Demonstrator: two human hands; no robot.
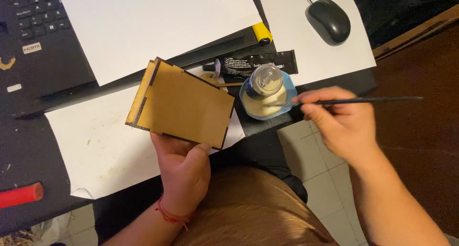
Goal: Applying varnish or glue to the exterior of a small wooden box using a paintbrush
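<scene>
The right hand (342,126) pinches a thin dark-handled paintbrush (356,101) between thumb and fingertips (306,100), fingers closed tight on the shaft. The brush lies nearly level, its long axis running left to right: the handle's tail points out past the hand to the right, and the bristle end reaches left over the rim of a small blue round dish (289,85) holding a pale cream liquid. Whether the bristles actually touch the liquid is hard to tell, since that end is blurred. A clear rounded bottle (266,80) rests in the dish, tilted against its far side.

Left of the dish and well apart from the brush tip, the left hand (184,172) (a red cord (169,216) at the wrist) grips the near lower edge of a flat tan laser-cut wooden box (184,102) with dark notched edges, thumb on the front face and fingers hidden behind it. The broad face is turned up toward the camera, its long side slanting down to the right. So the box lies to the left of the brush-holding fingers, the dish between them.

Behind the dish lies a black squeeze tube (260,64); beneath are white paper sheets (103,150) on a dark table (28,155).
</scene>
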